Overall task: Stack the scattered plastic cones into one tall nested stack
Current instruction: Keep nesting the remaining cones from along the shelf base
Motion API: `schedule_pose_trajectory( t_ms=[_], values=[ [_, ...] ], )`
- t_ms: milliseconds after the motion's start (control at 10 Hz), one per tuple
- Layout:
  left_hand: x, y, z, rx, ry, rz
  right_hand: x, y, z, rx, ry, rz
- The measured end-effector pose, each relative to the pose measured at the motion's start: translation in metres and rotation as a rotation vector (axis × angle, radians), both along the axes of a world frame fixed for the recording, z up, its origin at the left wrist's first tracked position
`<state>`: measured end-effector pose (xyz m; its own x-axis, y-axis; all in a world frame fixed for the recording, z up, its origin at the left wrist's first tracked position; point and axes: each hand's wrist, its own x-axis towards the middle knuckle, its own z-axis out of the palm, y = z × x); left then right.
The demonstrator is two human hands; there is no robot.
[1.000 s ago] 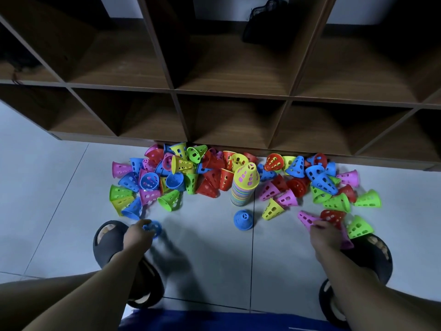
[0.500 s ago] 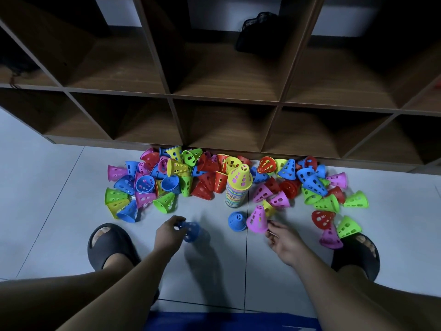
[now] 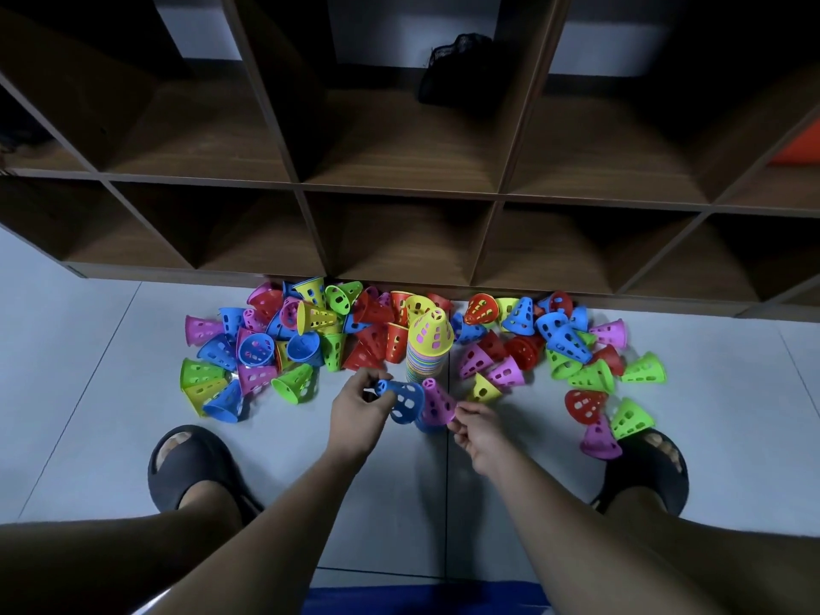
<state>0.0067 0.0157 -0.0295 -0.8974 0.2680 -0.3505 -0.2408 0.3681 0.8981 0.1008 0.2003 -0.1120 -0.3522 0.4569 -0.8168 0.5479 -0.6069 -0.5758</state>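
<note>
My left hand (image 3: pixel 358 406) grips a blue cone (image 3: pixel 404 402) by its narrow end, held above the floor. My right hand (image 3: pixel 477 430) pinches a pink cone (image 3: pixel 437 401) by its rim, touching the blue one's side. Just behind them stands the nested stack (image 3: pixel 427 348), topped by a yellow cone. Another blue cone on the floor is mostly hidden beneath the two held ones. Many loose cones in pink, blue, green, yellow and red lie scattered left (image 3: pixel 266 348) and right (image 3: pixel 572 348) of the stack.
A dark wooden cubby shelf (image 3: pixel 399 188) stands right behind the cones, with a black bag (image 3: pixel 457 73) in an upper cell. My two feet in black sandals (image 3: pixel 191 468) (image 3: pixel 643 472) rest on the pale tile floor; cones touch the right one.
Both hands have come together in front of the stack, the left carrying the blue cone rightward, the right lifting the pink cone up beside it.
</note>
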Motion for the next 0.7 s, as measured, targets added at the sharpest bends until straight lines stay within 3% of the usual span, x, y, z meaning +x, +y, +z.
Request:
schedule_pose_trajectory(
  t_ms=[200, 300, 500, 600, 700],
  values=[
    [-0.001, 0.025, -0.002, -0.075, 0.151, -0.187, 0.005, 0.006, -0.013, -0.002, -0.05, 0.162],
    [0.0, 0.034, -0.019, -0.182, 0.24, -0.29, 0.017, 0.017, -0.001, -0.033, -0.058, 0.124],
    [0.006, 0.038, -0.05, -0.296, 0.201, -0.39, 0.068, 0.087, 0.002, 0.143, -0.277, -0.171],
    [0.006, 0.034, -0.056, -0.327, 0.15, -0.359, 0.111, 0.123, -0.006, 0.295, -0.405, -0.149],
    [-0.003, 0.025, -0.061, -0.379, 0.108, -0.312, 0.117, 0.131, 0.005, 0.368, -0.405, -0.169]
  ],
)
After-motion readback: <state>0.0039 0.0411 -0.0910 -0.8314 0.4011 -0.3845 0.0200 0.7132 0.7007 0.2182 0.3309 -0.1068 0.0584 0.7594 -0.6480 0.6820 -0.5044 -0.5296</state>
